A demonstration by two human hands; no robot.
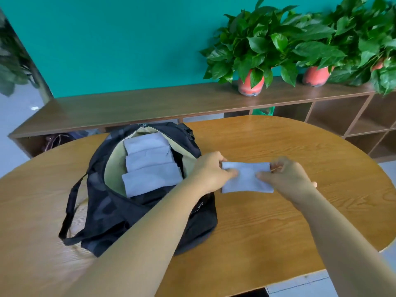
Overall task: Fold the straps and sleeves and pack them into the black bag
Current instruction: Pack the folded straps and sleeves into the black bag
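The left hand (211,170) is pinching the near end of a folded pale grey sleeve (246,179), with its thumb and curled fingers closing on the edge. The right hand (287,179) is gripping the opposite end the same way. The sleeve is stretching flat between the two hands over the bench (278,232); whether it is touching the wood is unclear. Just left of the left hand, the black bag (120,213) is lying open, with three folded pieces (150,161) overlapping inside its tan lining.
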